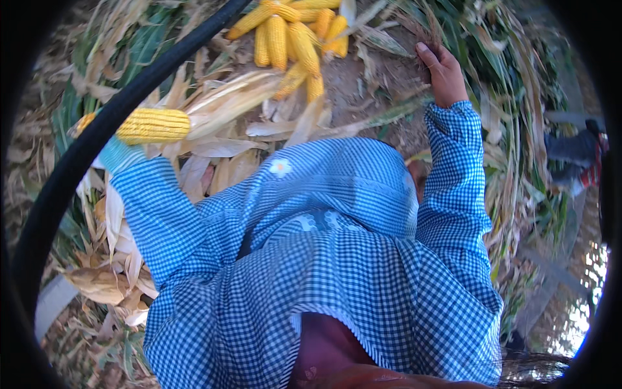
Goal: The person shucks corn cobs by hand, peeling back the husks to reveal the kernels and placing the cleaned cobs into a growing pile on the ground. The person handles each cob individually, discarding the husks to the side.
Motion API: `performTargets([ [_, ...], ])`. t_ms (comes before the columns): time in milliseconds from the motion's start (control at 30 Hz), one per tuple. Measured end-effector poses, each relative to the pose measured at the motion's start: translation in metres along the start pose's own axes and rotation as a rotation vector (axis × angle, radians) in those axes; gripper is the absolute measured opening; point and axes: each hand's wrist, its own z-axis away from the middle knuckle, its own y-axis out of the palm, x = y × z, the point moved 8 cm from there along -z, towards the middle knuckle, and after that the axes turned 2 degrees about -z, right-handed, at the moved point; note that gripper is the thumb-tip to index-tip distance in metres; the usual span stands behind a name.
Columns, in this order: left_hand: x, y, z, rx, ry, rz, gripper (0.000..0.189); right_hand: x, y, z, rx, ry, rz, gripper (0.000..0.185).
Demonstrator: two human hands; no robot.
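Observation:
My left hand, in a pale teal glove, is under a husked yellow ear of corn and grips it at the left. Dry pale husk reaches from the ear's right end towards the middle. A black curved band close to the camera hides part of that hand and ear. On the far right, my bare right hand pinches a tuft of brown, dry strands between thumb and fingers. Between the hands lies a pile of bare yellow corn ears on the soil.
Green and dry corn stalks lie heaped along the right. Loose husks cover the ground at left. The black band arcs across the left foreground. Another person's trouser leg shows at the right edge. Brown soil lies by the pile.

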Motion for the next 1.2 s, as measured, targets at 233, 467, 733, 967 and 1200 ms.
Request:
performTargets([
  [233, 0.019, -0.009, -0.011, -0.016, -0.157, -0.017, 0.050, -0.173, -0.155, 0.124, 0.025, 0.504, 0.379, 0.031],
  [467, 0.014, -0.012, -0.014, -0.044, -0.188, 0.002, 0.047, -0.287, -0.173, 0.229, 0.319, 0.702, 0.924, 0.045],
  [733, -0.012, 0.037, 0.035, 0.062, -0.056, -0.037, 0.043, -0.087, -0.029, 0.094, 0.177, 0.139, 0.581, 0.039],
  [967, -0.042, 0.158, 0.138, 0.490, 0.322, -0.449, 0.065, 0.032, 0.244, 0.105, 0.852, 0.380, -0.377, 0.047],
  [1200, -0.042, 0.223, 0.221, 1.058, 1.034, -0.798, 0.046, 0.040, 0.263, 0.088, 1.082, -0.212, -0.277, 0.030],
])
